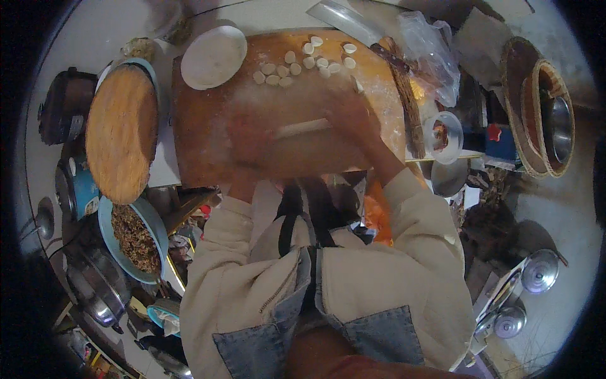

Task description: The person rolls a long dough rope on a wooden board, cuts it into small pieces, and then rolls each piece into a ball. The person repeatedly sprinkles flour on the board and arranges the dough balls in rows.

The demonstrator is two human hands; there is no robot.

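A pale rolling pin [303,128] lies across the floured wooden board [203,156], spanning the gap between my hands. My left hand [251,137] is on its left end and my right hand [348,111] on its right end. Both hands are blurred, so the fingers are indistinct, and the pin's ends are hidden by them. Beyond the hands, several small pale dough pieces [282,71] are scattered over the board's far part. One more piece [357,84] lies close to my right hand. A whitish plate [214,58] rests at the board's far left corner.
A cleaver [348,21] lies at the far right near a clear plastic bag [433,57]. A small plastic bowl [444,137] stands right of the board. At left, a round wooden board [122,135] covers a basin; below it is a bowl of brown minced food [135,241].
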